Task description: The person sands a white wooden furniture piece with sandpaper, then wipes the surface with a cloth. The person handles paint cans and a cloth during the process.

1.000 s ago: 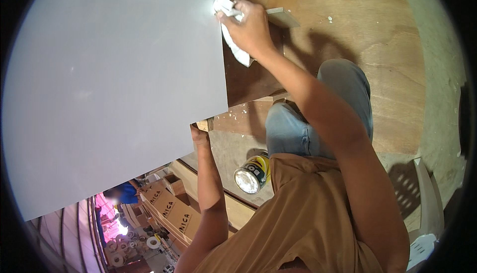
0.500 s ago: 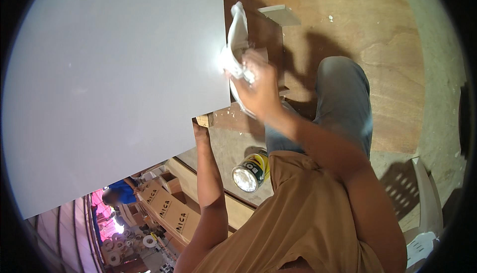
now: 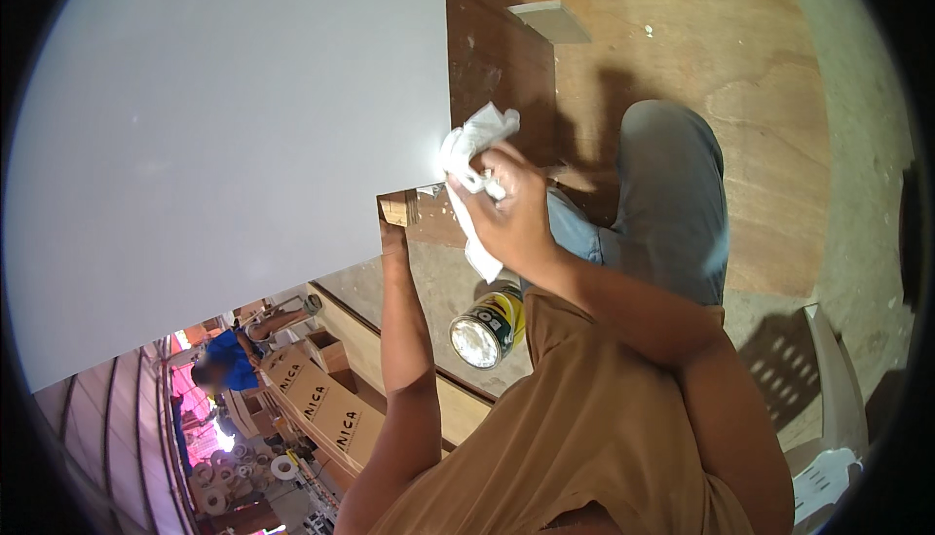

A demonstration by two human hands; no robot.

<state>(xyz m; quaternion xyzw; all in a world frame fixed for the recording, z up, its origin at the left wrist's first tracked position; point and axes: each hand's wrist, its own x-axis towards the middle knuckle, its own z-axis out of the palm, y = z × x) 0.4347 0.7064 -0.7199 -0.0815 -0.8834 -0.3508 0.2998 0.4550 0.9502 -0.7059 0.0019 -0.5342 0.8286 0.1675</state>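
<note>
A large pale grey-white panel [image 3: 243, 126] fills the left of the view. At its right edge, close to the near corner, my right hand [image 3: 511, 199] is closed round a crumpled white cloth [image 3: 482, 136]. One end of the cloth sticks up past my fingers and another hangs toward my lap. The cloth touches the panel's edge. My left hand [image 3: 392, 236] reaches under the panel beside a wooden block [image 3: 397, 208] at a notch in the corner; its fingers are hidden there.
A paint can [image 3: 479, 338] with a whitish top stands on the floor between my arms. A small board piece [image 3: 552, 22] sits on the plywood sheet [image 3: 740, 146]. Cardboard boxes [image 3: 317, 404] and a person in blue [image 3: 234, 358] are at lower left; a pale chair [image 3: 838, 389] is at lower right.
My right hand and the cloth have slid along the panel's edge toward the near corner. The panel has shifted slightly in view; my left hand stays under it.
</note>
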